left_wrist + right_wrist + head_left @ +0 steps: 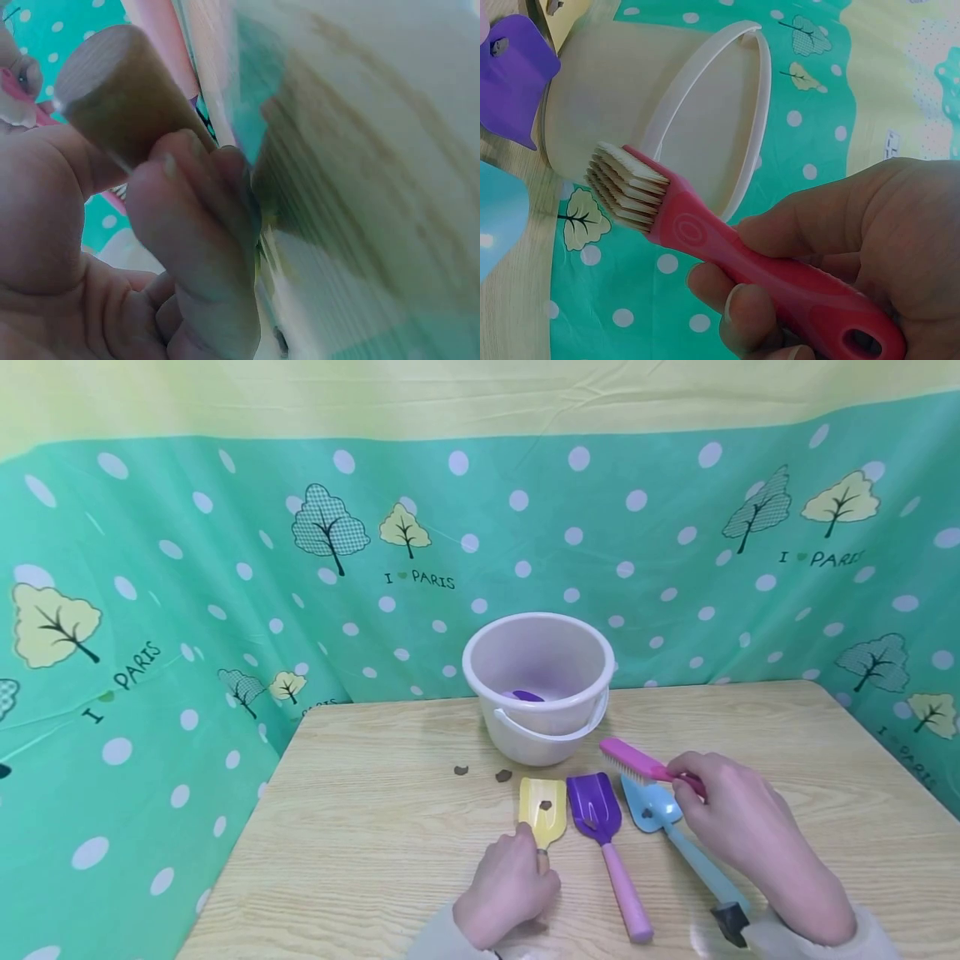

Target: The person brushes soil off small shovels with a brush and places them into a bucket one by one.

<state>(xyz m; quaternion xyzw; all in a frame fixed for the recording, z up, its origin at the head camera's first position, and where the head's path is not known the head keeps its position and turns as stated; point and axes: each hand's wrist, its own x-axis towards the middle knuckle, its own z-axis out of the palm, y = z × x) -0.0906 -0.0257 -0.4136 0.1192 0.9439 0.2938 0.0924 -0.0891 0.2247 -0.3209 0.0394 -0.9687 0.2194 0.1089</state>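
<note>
My left hand (504, 883) grips the wooden handle (142, 97) of a yellow toy shovel (532, 817), its scoop lying toward the bucket with a small brown piece (546, 805) in it. In my right hand (738, 827) is a pink brush (780, 279), pinched by its handle between thumb and fingers. The brush's pale bristles (626, 184) overlap the tip of a light blue shovel (701, 860) in the head view. Between the hands lies a purple shovel (595, 795) with a pink handle (626, 893). Both of these scoops hold a small brown piece too.
A white bucket (517, 737) with its handle hanging at the front stands behind the shovels, something purple (528, 696) inside. Two brown pieces, one (503, 775) near the yellow scoop, lie on the wooden table (360, 827). A green dotted curtain (420, 635) encloses the back and sides.
</note>
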